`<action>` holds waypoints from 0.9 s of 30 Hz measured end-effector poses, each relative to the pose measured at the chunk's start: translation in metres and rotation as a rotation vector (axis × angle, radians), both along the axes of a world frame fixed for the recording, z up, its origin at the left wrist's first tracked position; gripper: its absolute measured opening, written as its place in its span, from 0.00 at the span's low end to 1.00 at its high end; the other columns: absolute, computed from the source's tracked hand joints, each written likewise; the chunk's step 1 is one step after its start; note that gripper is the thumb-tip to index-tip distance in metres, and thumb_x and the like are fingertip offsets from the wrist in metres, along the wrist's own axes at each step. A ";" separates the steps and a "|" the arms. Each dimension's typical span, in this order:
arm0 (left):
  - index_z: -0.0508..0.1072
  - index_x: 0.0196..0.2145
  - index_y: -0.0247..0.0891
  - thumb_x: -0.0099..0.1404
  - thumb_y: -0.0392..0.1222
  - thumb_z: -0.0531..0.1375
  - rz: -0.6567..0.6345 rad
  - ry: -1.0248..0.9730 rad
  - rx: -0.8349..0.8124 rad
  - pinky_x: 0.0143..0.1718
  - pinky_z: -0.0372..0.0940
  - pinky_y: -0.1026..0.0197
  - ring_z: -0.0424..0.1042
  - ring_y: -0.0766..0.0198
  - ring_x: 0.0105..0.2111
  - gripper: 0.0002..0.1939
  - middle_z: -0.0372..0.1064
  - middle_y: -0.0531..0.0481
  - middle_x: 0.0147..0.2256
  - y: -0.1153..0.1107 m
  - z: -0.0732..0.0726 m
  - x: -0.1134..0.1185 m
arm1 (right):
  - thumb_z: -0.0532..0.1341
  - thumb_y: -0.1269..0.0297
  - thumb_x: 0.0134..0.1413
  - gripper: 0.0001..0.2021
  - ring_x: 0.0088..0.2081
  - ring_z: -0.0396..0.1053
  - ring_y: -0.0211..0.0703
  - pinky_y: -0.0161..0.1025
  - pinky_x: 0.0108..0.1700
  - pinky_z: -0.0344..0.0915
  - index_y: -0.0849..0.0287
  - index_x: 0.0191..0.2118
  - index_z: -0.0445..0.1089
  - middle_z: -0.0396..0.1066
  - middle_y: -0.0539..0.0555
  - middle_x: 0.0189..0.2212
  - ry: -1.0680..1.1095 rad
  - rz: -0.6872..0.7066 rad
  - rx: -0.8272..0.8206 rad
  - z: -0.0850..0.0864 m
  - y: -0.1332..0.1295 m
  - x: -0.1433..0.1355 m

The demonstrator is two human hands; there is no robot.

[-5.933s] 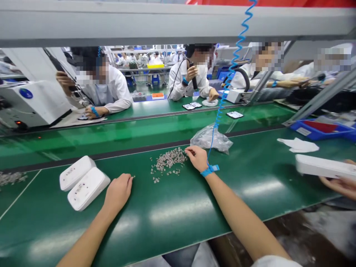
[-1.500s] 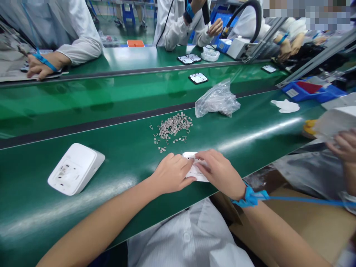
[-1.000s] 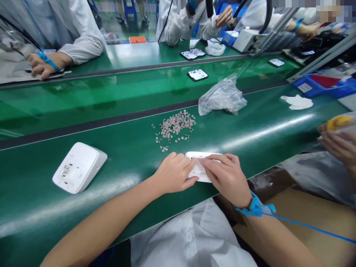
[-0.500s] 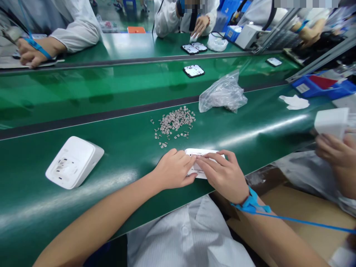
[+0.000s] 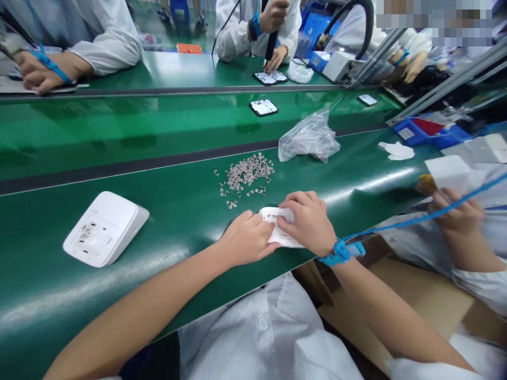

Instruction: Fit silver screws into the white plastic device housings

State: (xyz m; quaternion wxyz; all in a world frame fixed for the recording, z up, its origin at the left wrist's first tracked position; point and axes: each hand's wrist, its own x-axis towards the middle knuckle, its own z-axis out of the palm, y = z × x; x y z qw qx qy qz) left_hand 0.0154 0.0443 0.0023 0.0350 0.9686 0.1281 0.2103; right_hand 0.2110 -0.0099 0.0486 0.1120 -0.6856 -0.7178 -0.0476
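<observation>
White housing point(image 5: 285, 239) lay on the green bench point(image 5: 186, 227) near its front edge, my left hand point(image 5: 246, 238) curled round its left end, gripping it. My right hand point(image 5: 311, 221) arched over the other end, fingers bent; whether they pinched anything, I couldn't tell. A second housing point(image 5: 103, 229) sat to the left. Beyond were loose metal parts point(image 5: 249, 171), then a clear plastic bag point(image 5: 309, 138).
</observation>
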 end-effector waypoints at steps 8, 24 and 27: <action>0.75 0.45 0.31 0.76 0.54 0.49 0.018 0.052 -0.015 0.35 0.51 0.52 0.69 0.56 0.38 0.24 0.73 0.44 0.36 0.000 0.003 0.000 | 0.67 0.63 0.56 0.07 0.55 0.56 0.62 0.54 0.48 0.56 0.59 0.39 0.77 0.71 0.58 0.51 -0.058 -0.004 -0.040 0.003 -0.003 -0.009; 0.75 0.24 0.39 0.68 0.49 0.62 0.318 0.191 -0.180 0.32 0.48 0.55 0.67 0.64 0.30 0.17 0.71 0.53 0.24 -0.052 0.020 -0.078 | 0.52 0.35 0.61 0.27 0.45 0.69 0.61 0.57 0.46 0.63 0.55 0.37 0.75 0.75 0.60 0.42 0.345 0.023 0.357 -0.041 0.004 0.042; 0.74 0.22 0.40 0.64 0.49 0.66 0.632 0.119 -0.215 0.33 0.49 0.56 0.66 0.66 0.28 0.17 0.71 0.55 0.23 -0.079 0.019 -0.126 | 0.53 0.34 0.60 0.25 0.44 0.71 0.62 0.60 0.48 0.61 0.50 0.35 0.74 0.76 0.59 0.41 0.476 0.031 0.341 -0.067 -0.002 0.043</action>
